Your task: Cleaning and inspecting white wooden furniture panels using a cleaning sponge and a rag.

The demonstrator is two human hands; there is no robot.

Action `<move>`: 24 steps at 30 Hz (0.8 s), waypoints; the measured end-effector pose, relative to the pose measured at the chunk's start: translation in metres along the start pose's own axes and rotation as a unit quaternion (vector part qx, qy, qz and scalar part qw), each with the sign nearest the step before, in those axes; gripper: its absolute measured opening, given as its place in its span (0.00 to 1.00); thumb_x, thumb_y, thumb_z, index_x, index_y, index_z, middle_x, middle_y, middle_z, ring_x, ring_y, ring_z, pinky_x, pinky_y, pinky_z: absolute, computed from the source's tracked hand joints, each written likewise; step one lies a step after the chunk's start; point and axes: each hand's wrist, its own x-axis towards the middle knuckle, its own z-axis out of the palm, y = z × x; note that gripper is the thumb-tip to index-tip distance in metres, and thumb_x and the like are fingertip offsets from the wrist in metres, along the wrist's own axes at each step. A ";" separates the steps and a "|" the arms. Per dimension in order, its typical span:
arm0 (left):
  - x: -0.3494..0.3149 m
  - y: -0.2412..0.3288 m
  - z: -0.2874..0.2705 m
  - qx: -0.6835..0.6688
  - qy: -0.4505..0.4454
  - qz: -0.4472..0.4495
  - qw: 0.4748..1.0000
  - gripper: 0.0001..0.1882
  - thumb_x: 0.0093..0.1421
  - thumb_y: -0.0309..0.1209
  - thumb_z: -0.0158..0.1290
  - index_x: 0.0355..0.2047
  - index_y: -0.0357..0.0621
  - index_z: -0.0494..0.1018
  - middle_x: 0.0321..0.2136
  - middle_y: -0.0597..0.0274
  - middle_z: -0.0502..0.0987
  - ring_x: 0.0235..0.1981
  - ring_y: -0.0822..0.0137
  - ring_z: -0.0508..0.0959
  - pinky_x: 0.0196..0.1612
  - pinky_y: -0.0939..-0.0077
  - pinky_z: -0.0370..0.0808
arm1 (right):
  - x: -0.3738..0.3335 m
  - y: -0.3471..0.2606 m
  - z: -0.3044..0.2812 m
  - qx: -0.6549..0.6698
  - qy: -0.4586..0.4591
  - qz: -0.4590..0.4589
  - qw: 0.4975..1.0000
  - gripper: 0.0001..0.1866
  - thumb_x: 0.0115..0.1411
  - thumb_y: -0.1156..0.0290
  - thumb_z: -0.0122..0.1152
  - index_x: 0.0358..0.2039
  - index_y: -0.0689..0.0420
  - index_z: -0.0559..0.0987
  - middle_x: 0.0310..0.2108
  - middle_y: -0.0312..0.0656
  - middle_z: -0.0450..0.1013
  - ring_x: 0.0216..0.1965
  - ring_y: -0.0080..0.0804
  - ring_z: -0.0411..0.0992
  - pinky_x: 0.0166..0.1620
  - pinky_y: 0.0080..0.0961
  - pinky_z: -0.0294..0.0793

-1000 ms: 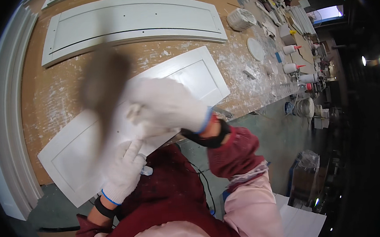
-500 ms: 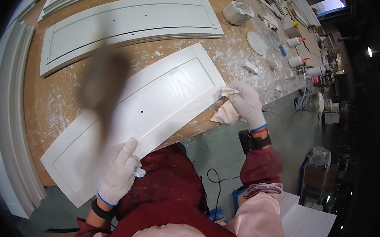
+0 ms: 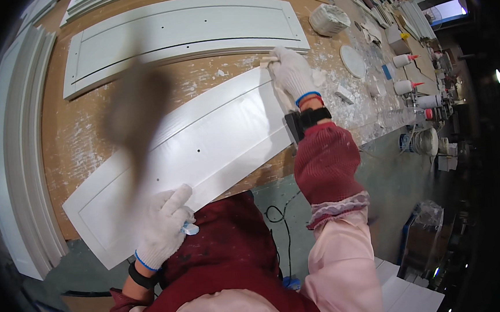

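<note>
A white framed panel (image 3: pixel 225 137) lies slanted on the workbench in front of me, with a small dark hole near its middle. At its near left edge rests my left hand (image 3: pixel 161 229), in a white knit glove, fingers on the panel. A small white-and-blue piece (image 3: pixel 190 228) is held in that hand, its kind not clear. My right hand (image 3: pixel 292 73), also gloved, is closed on a cream cloth (image 3: pixel 281 99) at the panel's far right corner. The cloth hangs down along the panel's right end, partly hidden by the wrist.
Behind lies a stack of white panels (image 3: pixel 177 30); long white boards (image 3: pixel 21 154) stand at the left. A white tub (image 3: pixel 330 20), round lid (image 3: pixel 353 62), small block (image 3: pixel 344 95) and red-tipped glue bottles (image 3: pixel 403 60) are on the right. A dark blur (image 3: pixel 136 106) covers part of the view.
My right hand has moved with the cloth from the panel's near right corner up to its far right corner. My left hand stays at the near edge; the view has shifted slightly.
</note>
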 end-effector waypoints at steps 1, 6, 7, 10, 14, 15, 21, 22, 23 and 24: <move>0.005 0.006 -0.005 0.062 0.040 0.057 0.996 0.13 0.37 0.19 0.61 0.25 0.43 0.71 0.47 0.56 0.76 0.40 0.55 0.76 0.37 0.65 0.77 | 0.006 -0.003 0.002 0.012 0.006 0.008 1.000 0.13 0.58 0.68 0.55 0.43 0.54 0.77 0.38 0.53 0.76 0.43 0.52 0.73 0.46 0.40 0.72; -0.003 -0.004 0.009 0.042 0.087 0.050 0.994 0.13 0.38 0.17 0.60 0.25 0.43 0.71 0.46 0.55 0.76 0.38 0.56 0.77 0.35 0.68 0.78 | -0.012 -0.001 -0.002 0.060 0.009 -0.042 0.997 0.13 0.58 0.68 0.56 0.43 0.55 0.77 0.38 0.53 0.76 0.42 0.51 0.74 0.46 0.38 0.72; -0.005 -0.007 0.010 -0.020 0.060 -0.013 0.998 0.13 0.38 0.19 0.61 0.25 0.44 0.71 0.46 0.57 0.77 0.38 0.56 0.77 0.35 0.67 0.77 | -0.025 -0.002 -0.004 0.069 -0.005 -0.029 0.997 0.13 0.58 0.68 0.57 0.43 0.56 0.78 0.38 0.52 0.76 0.41 0.49 0.74 0.45 0.37 0.73; -0.001 0.001 0.003 0.011 0.084 0.022 0.996 0.13 0.37 0.24 0.62 0.24 0.46 0.71 0.45 0.60 0.77 0.37 0.55 0.77 0.36 0.65 0.76 | -0.066 0.006 -0.025 0.094 -0.072 0.010 0.993 0.12 0.58 0.68 0.58 0.42 0.57 0.78 0.37 0.50 0.77 0.40 0.45 0.75 0.44 0.34 0.73; 0.003 0.003 -0.002 0.125 0.113 0.110 0.980 0.14 0.36 0.26 0.62 0.24 0.47 0.71 0.44 0.62 0.78 0.37 0.56 0.77 0.37 0.64 0.75 | -0.073 0.017 -0.050 -0.016 -0.249 0.008 0.968 0.11 0.58 0.66 0.58 0.39 0.55 0.80 0.34 0.50 0.78 0.39 0.47 0.76 0.42 0.37 0.74; 0.003 0.004 -0.003 0.126 0.114 0.112 0.979 0.14 0.36 0.26 0.62 0.24 0.47 0.71 0.44 0.62 0.78 0.37 0.56 0.77 0.37 0.64 0.75 | -0.072 0.017 -0.055 -0.045 -0.259 0.005 0.965 0.11 0.58 0.68 0.57 0.40 0.56 0.79 0.36 0.47 0.79 0.41 0.43 0.77 0.42 0.34 0.74; -0.009 -0.003 -0.004 0.057 0.093 0.091 0.990 0.14 0.36 0.22 0.62 0.24 0.45 0.71 0.44 0.58 0.78 0.39 0.54 0.77 0.40 0.64 0.75 | -0.043 -0.019 -0.106 0.194 0.103 -0.085 0.972 0.12 0.59 0.72 0.54 0.43 0.57 0.76 0.40 0.43 0.79 0.42 0.40 0.77 0.45 0.31 0.75; -0.012 -0.003 -0.009 0.029 0.103 0.089 0.990 0.14 0.38 0.20 0.63 0.26 0.44 0.72 0.44 0.56 0.77 0.38 0.56 0.78 0.39 0.65 0.76 | -0.030 -0.016 -0.110 0.256 0.188 -0.126 0.940 0.09 0.59 0.75 0.54 0.40 0.60 0.76 0.40 0.44 0.79 0.40 0.39 0.77 0.44 0.32 0.75; -0.015 -0.003 -0.013 0.002 0.114 0.084 0.990 0.14 0.41 0.19 0.64 0.28 0.43 0.73 0.44 0.55 0.76 0.37 0.58 0.79 0.39 0.66 0.77 | -0.015 -0.017 -0.125 0.162 0.250 -0.110 0.948 0.12 0.59 0.73 0.55 0.43 0.61 0.75 0.41 0.45 0.78 0.41 0.38 0.77 0.46 0.31 0.74; -0.022 -0.005 -0.014 0.005 0.113 0.084 0.990 0.14 0.41 0.19 0.64 0.28 0.43 0.73 0.44 0.55 0.76 0.37 0.58 0.79 0.39 0.66 0.77 | -0.005 -0.016 -0.132 0.117 0.279 -0.102 0.948 0.13 0.59 0.73 0.55 0.44 0.61 0.75 0.42 0.45 0.78 0.42 0.37 0.77 0.46 0.30 0.74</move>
